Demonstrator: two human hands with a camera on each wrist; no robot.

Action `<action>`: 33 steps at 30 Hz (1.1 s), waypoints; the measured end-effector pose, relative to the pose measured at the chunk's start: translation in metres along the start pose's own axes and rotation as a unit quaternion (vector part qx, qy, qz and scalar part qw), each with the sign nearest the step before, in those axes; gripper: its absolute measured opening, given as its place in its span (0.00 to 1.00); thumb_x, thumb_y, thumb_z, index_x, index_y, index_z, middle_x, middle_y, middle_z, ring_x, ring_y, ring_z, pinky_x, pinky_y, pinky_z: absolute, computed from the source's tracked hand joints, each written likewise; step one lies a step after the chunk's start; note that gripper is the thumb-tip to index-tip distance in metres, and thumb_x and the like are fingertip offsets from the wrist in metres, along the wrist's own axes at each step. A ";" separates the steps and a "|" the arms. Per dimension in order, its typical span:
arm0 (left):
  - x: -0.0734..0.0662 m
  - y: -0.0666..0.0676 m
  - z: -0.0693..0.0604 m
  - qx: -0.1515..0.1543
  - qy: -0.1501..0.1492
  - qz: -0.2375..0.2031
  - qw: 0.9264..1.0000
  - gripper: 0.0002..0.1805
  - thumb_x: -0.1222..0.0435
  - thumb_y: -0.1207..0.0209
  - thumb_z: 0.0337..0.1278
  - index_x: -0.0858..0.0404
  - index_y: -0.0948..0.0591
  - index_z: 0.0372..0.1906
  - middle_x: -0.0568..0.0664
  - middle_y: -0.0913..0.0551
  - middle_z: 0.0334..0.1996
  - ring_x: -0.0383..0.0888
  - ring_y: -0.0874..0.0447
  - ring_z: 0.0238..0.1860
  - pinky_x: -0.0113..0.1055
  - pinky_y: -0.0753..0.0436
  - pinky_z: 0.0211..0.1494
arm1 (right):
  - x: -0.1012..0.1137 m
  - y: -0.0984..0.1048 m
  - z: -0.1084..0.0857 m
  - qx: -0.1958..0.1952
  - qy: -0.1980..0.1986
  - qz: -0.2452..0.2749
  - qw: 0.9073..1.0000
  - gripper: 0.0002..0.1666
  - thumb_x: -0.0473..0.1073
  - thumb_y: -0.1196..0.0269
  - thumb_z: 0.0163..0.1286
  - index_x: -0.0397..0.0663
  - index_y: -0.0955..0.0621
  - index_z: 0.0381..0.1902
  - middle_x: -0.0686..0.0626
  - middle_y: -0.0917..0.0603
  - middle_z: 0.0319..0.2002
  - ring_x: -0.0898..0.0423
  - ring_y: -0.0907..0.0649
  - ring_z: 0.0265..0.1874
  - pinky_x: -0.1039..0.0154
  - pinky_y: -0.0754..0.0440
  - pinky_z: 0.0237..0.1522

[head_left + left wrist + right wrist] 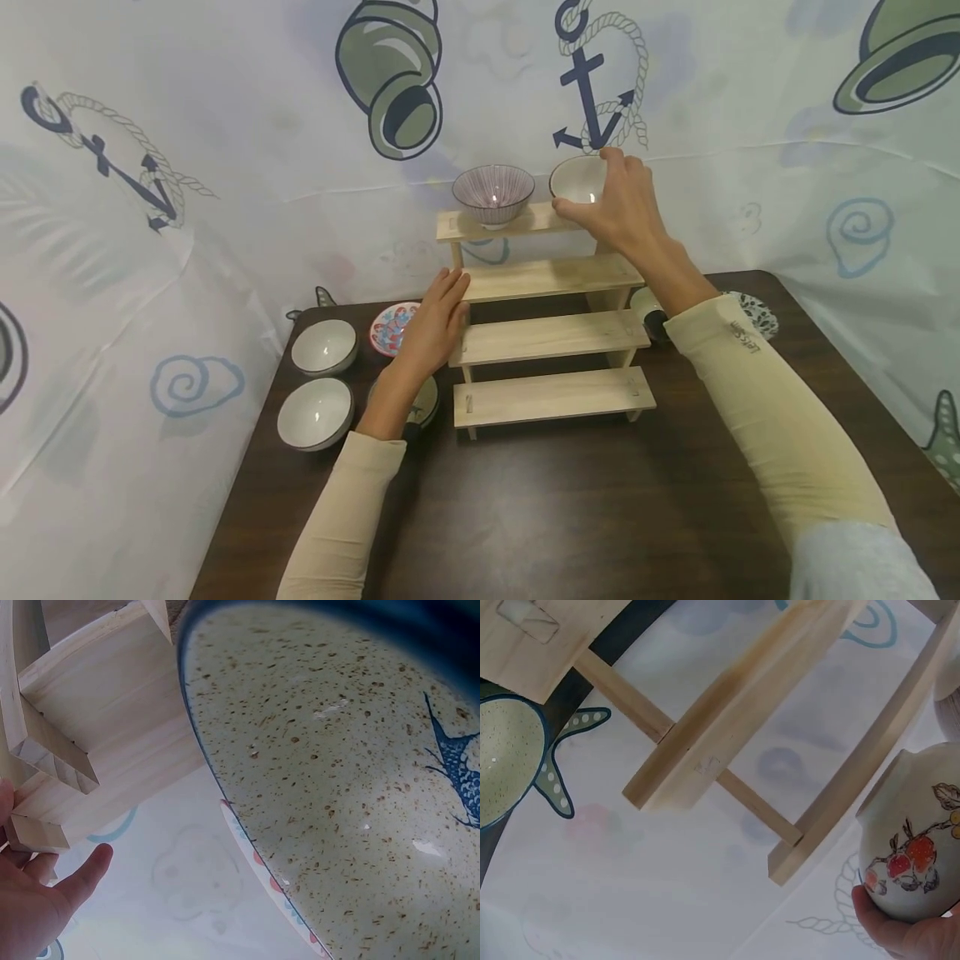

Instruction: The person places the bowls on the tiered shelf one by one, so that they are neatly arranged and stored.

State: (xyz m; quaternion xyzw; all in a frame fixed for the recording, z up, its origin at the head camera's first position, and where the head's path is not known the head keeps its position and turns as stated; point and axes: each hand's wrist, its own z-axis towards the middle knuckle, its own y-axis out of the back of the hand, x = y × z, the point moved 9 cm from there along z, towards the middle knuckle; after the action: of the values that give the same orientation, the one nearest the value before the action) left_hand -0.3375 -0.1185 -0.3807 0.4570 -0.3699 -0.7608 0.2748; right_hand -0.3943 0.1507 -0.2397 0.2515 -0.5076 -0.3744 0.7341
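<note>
With the clock centred on the wooden stand (555, 396), two white bowls (324, 347) stood between eight and nine o'clock on the dark table (525, 500). The left hand (437, 321) was at nine, its forearm slanting up from seven, fingers and thumb gripping the end of the second step from the top. A striped bowl (493, 194) sat upright at eleven on the top step. The right hand (630, 200) was raised at one, its forearm slanting up from four, thumb and fingers spread and gripping a fruit-patterned bowl (577, 179) at that step's right end; whether its foot bore on the wood could not be told. At three lay a patterned plate (756, 315).

The left wrist view disclosed a speckled bowl (300, 787) with a blue fish-like motif, largely hidden beneath the forearm in the head view. The right wrist view disclosed painted red fruit outside the gripped bowl; the head view gave only its white inside.
</note>
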 end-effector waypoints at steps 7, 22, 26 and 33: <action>-0.002 0.000 0.000 0.000 -0.001 0.001 1.000 0.28 0.60 0.53 0.83 0.60 0.38 0.81 0.54 0.42 0.82 0.51 0.54 0.85 0.54 0.38 0.82 | -0.001 -0.010 0.013 0.024 -0.019 -0.003 1.000 0.61 0.68 0.33 0.60 0.43 0.42 0.80 0.32 0.33 0.73 0.37 0.32 0.70 0.43 0.24 0.65; -0.003 0.002 0.002 -0.009 -0.005 0.003 1.000 0.28 0.61 0.52 0.82 0.60 0.37 0.80 0.54 0.42 0.82 0.51 0.54 0.85 0.53 0.38 0.82 | -0.002 -0.012 0.032 0.057 -0.029 -0.021 0.998 0.66 0.72 0.35 0.61 0.40 0.48 0.82 0.28 0.33 0.73 0.32 0.29 0.70 0.40 0.28 0.72; -0.003 0.002 0.002 -0.007 -0.002 0.006 1.000 0.28 0.60 0.53 0.83 0.59 0.38 0.81 0.54 0.42 0.82 0.50 0.54 0.85 0.53 0.38 0.82 | -0.002 -0.011 0.031 0.073 -0.027 -0.021 0.997 0.70 0.74 0.35 0.61 0.40 0.52 0.83 0.29 0.36 0.76 0.32 0.32 0.75 0.40 0.33 0.76; -0.002 0.001 0.001 -0.004 0.002 0.006 1.000 0.29 0.60 0.52 0.82 0.59 0.38 0.81 0.54 0.42 0.82 0.50 0.54 0.85 0.54 0.37 0.81 | -0.009 -0.010 0.018 0.085 -0.014 0.014 0.996 0.76 0.78 0.35 0.59 0.45 0.60 0.85 0.36 0.51 0.83 0.36 0.46 0.82 0.37 0.44 0.80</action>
State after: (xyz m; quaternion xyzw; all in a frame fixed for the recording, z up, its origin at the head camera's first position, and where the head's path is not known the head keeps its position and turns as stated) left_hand -0.3379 -0.1173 -0.3787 0.4547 -0.3690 -0.7598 0.2824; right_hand -0.4161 0.1522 -0.2450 0.3005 -0.5511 -0.3232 0.7082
